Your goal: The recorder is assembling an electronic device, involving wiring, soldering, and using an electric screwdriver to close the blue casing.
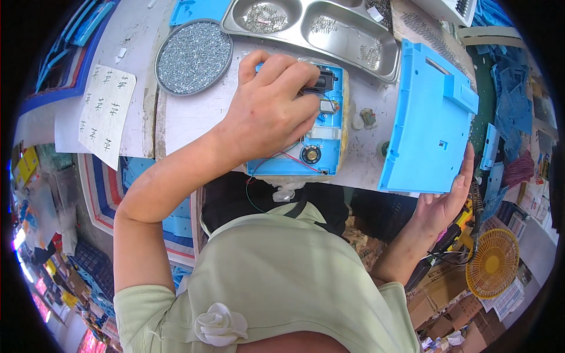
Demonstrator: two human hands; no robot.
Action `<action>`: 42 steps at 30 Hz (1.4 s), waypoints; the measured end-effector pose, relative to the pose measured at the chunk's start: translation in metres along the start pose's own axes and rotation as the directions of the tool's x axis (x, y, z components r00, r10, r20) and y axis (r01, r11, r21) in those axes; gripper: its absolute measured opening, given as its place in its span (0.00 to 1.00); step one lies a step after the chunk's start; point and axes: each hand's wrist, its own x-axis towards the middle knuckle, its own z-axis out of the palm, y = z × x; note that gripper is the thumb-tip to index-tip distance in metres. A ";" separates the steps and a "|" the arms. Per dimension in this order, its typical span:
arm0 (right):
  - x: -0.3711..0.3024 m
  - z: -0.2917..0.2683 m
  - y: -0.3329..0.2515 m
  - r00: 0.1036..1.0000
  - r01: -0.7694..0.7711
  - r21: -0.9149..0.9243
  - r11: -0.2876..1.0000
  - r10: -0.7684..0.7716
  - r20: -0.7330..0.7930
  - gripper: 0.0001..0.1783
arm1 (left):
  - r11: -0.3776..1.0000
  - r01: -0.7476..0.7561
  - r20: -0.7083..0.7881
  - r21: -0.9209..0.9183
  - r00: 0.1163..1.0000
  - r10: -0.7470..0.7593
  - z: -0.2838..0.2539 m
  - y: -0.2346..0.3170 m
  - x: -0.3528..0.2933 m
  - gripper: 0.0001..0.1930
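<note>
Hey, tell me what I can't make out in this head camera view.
In the head view:
Left hand fingertips: hidden, at least partly, by the hand itself.
Left part of the open blue casing: mostly covered by that hand.
Far face of the blue panel by the right hand: turned away.
Metal tray's far end: cut off by the top edge.
Small metal pieces in the round dish: too tiny to count.

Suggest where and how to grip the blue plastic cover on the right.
Probably pinch the blue plastic cover by its near right corner, coming from the person's right. The edges there are straight and thin-looking, and the right hand is already at that corner. The far left corner sits close against the steel compartment tray, leaving less finger room.
</note>
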 end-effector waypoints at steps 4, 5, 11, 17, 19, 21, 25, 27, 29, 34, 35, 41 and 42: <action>0.000 0.002 0.002 1.000 0.000 -0.070 0.998 -0.001 -0.007 0.36 | 0.999 0.026 0.017 0.038 1.000 -0.026 -0.001 0.003 0.001 0.10; 0.000 0.002 0.002 1.000 0.003 -0.107 0.994 -0.005 -0.014 0.37 | 0.998 0.042 0.018 0.048 0.999 -0.043 -0.001 0.004 0.002 0.10; -0.001 -0.004 0.009 0.999 -0.034 0.043 0.998 0.033 0.021 0.37 | 0.999 0.028 0.018 0.038 0.999 -0.029 0.004 0.004 0.000 0.12; -0.005 -0.011 0.017 0.995 -0.048 0.076 0.996 0.054 -0.083 0.38 | 0.979 0.143 -0.222 -0.148 0.959 -0.174 -0.030 -0.013 -0.004 0.13; -0.006 0.002 0.020 0.988 -0.062 0.115 0.991 0.077 -0.135 0.38 | 0.809 0.270 -0.120 -0.522 0.916 -0.383 -0.047 -0.003 -0.006 0.15; -0.002 0.024 0.023 0.993 -0.093 0.096 0.991 0.100 -0.062 0.38 | 0.294 0.418 0.193 -0.860 0.798 -0.570 -0.053 0.022 -0.004 0.16; 0.016 0.052 0.024 0.989 -0.113 0.056 0.992 0.107 0.104 0.36 | 0.564 0.445 0.088 -0.696 0.832 -0.548 -0.041 0.013 0.013 0.15; 0.027 0.044 0.019 0.995 -0.086 0.125 0.988 0.077 0.070 0.36 | 0.909 0.297 -0.009 -0.294 0.950 -0.313 -0.040 -0.001 0.014 0.11; 0.030 0.026 0.008 0.987 -0.085 0.208 0.975 0.054 0.149 0.31 | 0.996 0.046 -0.047 -0.079 0.998 -0.050 -0.027 -0.011 0.011 0.10; 0.017 -0.002 0.007 0.999 -0.054 0.136 0.989 0.053 0.012 0.31 | 0.996 -0.031 0.031 -0.078 0.999 0.033 -0.007 -0.007 0.019 0.09; 0.014 -0.005 0.008 0.999 -0.049 0.110 0.993 0.050 -0.010 0.32 | 0.996 -0.060 0.046 -0.069 0.997 0.063 -0.004 -0.006 0.023 0.09; 0.009 -0.011 0.012 0.996 -0.089 0.132 0.987 0.090 0.005 0.32 | 0.992 -0.122 0.129 -0.005 0.984 0.122 0.010 -0.005 0.034 0.06; 0.009 -0.010 0.012 0.996 -0.082 0.122 0.989 0.084 -0.005 0.32 | 0.992 -0.129 0.153 0.001 0.980 0.127 0.010 -0.005 0.036 0.05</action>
